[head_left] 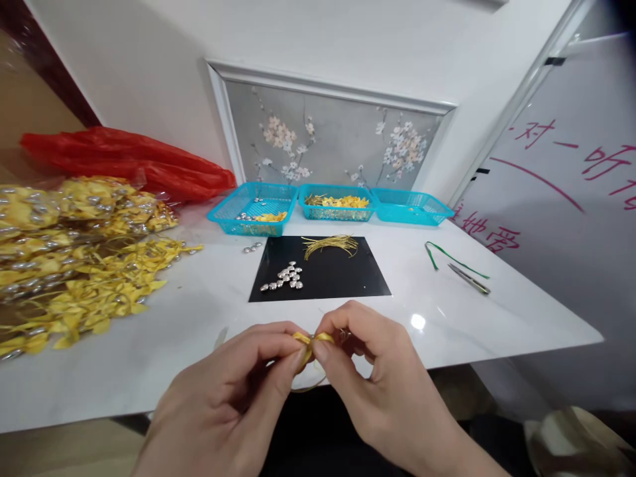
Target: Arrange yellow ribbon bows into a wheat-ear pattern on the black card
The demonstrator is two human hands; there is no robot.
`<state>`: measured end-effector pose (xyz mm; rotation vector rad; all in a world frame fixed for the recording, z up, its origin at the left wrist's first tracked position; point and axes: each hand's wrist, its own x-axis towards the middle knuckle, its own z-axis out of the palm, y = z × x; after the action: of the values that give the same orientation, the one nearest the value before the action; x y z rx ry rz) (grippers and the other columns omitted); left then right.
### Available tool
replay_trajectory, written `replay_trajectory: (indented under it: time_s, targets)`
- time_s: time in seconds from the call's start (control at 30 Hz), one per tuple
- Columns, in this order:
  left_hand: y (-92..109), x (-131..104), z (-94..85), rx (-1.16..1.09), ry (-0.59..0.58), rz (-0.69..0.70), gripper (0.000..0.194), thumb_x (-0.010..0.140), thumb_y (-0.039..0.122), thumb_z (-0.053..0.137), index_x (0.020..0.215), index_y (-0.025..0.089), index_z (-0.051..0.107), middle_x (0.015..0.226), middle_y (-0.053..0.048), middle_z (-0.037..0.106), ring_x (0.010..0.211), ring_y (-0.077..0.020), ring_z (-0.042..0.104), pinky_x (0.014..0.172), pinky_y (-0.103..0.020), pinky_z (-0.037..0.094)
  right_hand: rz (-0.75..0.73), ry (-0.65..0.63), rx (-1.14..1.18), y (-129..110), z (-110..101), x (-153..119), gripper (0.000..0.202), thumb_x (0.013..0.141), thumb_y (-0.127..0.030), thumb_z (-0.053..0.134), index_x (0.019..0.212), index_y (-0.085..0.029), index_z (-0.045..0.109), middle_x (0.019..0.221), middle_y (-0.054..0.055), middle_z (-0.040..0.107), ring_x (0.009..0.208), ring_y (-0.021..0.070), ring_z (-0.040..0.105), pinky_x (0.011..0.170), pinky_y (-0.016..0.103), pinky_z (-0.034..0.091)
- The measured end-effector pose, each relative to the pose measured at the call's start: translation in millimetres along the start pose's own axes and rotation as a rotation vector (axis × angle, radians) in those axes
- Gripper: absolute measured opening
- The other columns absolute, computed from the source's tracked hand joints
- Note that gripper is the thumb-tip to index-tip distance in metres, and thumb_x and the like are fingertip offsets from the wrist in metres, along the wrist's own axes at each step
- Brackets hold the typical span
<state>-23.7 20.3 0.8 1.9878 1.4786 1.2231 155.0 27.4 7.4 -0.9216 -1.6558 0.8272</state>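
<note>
Close to the table's front edge, my left hand (238, 391) pinches one side of a small yellow ribbon bow (307, 339) between thumb and forefinger. The bow's other side is pinched by my right hand (377, 371). A thin gold cord (311, 387) loops down below the fingers. Something silvery shows behind my right fingertips, partly hidden. Beyond the hands lies a black mat (328, 278). On it rest a cluster of silver beads (288, 275) and a bundle of gold cords (330, 246).
Three blue baskets (412, 216) stand at the back; two hold yellow pieces. Finished-looking yellow bead strands (99, 285) heap at left by a red plastic bag (124, 162). Small snips (468, 278) and a green cord (460, 262) lie at right. Loose beads (252, 248) sit beside the mat.
</note>
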Motion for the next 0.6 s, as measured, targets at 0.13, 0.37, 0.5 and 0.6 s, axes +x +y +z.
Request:
replay_trajectory:
  time_s: [0.13, 0.37, 0.5, 0.6]
  targets:
    - [-1.9, 1.8, -1.0, -0.011, -0.008, 0.062, 0.009, 0.086, 0.031, 0.067, 0.092, 0.038, 0.070, 0.101, 0.010, 0.076, 0.092, -0.0129, 0.074, 0.082, -0.014, 0.057, 0.009, -0.002, 0.024, 0.6, 1.2, 1.0, 0.009, 0.091, -0.012, 0.056, 0.086, -0.018, 0.060, 0.080, -0.002, 0.060, 0.069, 0.0117, 0.056, 0.061, 0.023, 0.044]
    - [-4.8, 4.0, -2.9, 0.018, -0.001, 0.184, 0.018, 0.089, 0.028, 0.065, 0.098, 0.043, 0.069, 0.104, 0.014, 0.073, 0.093, -0.0082, 0.070, 0.090, -0.011, 0.049, 0.027, 0.001, 0.066, -2.3, 0.2, 1.7, 0.009, 0.089, -0.011, 0.057, 0.084, -0.018, 0.058, 0.076, -0.004, 0.058, 0.065, 0.0105, 0.053, 0.059, 0.022, 0.043]
    - [-3.5, 6.6, -3.4, 0.075, -0.009, 0.225, 0.016, 0.091, 0.026, 0.061, 0.096, 0.040, 0.067, 0.103, 0.013, 0.072, 0.090, -0.0078, 0.069, 0.084, -0.010, 0.049, 0.046, 0.003, 0.068, -2.6, -0.5, 2.2, 0.009, 0.090, -0.013, 0.056, 0.084, -0.018, 0.059, 0.075, -0.003, 0.058, 0.065, 0.0114, 0.054, 0.058, 0.023, 0.042]
    - [-0.7, 9.4, -3.2, 0.072, -0.041, 0.222, 0.016, 0.092, 0.025, 0.057, 0.097, 0.039, 0.065, 0.101, 0.011, 0.071, 0.090, -0.0086, 0.068, 0.081, -0.011, 0.050, 0.036, 0.000, 0.063, -2.1, -0.8, 2.2, 0.009, 0.090, -0.013, 0.056, 0.083, -0.018, 0.059, 0.076, -0.002, 0.058, 0.065, 0.0115, 0.054, 0.058, 0.023, 0.042]
